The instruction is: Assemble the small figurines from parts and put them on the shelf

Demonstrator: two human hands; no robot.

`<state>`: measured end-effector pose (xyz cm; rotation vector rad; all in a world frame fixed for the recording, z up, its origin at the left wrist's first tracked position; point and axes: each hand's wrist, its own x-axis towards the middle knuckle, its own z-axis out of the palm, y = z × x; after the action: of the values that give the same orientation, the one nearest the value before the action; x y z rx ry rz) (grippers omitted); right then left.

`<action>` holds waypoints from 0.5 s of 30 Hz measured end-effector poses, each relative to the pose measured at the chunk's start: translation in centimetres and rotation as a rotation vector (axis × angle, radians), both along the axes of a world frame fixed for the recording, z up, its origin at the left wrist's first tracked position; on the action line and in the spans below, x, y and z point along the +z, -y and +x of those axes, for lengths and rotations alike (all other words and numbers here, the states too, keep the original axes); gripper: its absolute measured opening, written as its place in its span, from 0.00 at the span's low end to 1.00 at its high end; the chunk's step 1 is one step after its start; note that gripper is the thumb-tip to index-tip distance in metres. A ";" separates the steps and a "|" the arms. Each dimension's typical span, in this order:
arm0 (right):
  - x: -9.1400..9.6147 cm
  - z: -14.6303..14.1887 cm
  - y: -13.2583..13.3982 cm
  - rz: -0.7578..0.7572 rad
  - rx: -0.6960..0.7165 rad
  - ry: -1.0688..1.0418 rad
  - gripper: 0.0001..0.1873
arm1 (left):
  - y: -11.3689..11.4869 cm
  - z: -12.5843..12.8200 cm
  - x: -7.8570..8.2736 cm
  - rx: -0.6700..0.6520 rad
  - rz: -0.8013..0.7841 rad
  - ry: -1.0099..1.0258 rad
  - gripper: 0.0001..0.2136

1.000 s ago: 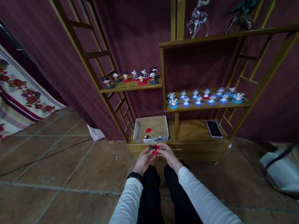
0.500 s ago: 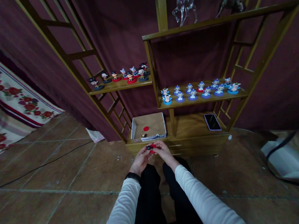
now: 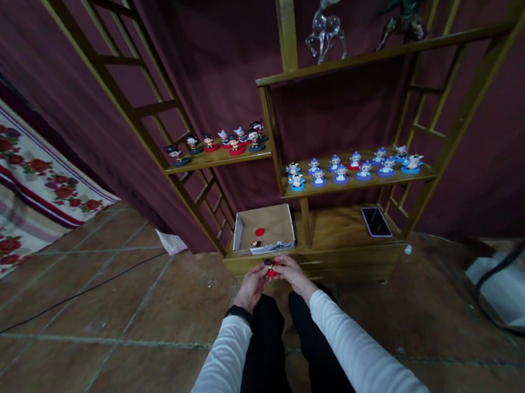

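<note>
Between my two hands is a small figurine (image 3: 269, 266) with a dark head and a red base. My left hand (image 3: 252, 285) grips it from the left, and my right hand (image 3: 291, 271) pinches it from the right. The figurine looks upright; its lower part is partly covered by fingers. Just beyond my hands stands an open cardboard box (image 3: 271, 216) on the cabinet. Inside lie a red disc (image 3: 259, 232) and a small dark-haired figurine piece (image 3: 255, 244), near the box's front wall.
Several figurines (image 3: 236, 145) stand on the upper left shelf, and several blue-and-white ones (image 3: 340, 173) on the right shelf. A phone (image 3: 376, 222) lies on the cabinet. Above are a glass deer (image 3: 326, 33) and a dark statue (image 3: 405, 10). A cable (image 3: 62, 301) crosses the floor.
The figurine has turned from tilted to more upright between my fingers. Both hands still hold it. The view has shifted slightly, so the shelves appear lower.
</note>
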<state>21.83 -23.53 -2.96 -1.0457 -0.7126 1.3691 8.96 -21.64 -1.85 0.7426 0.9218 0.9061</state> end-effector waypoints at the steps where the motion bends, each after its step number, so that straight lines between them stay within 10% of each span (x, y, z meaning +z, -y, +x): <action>1: 0.0 0.0 0.0 -0.010 0.008 -0.012 0.17 | 0.0 0.1 -0.1 0.006 -0.003 0.001 0.04; 15: 1.4 -0.3 0.9 0.006 0.048 0.041 0.16 | 0.7 0.3 0.1 0.043 0.035 0.028 0.07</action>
<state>21.56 -24.44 -1.59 -1.0607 -0.7765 1.3890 9.24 -22.29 -1.73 0.7406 0.9016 0.9710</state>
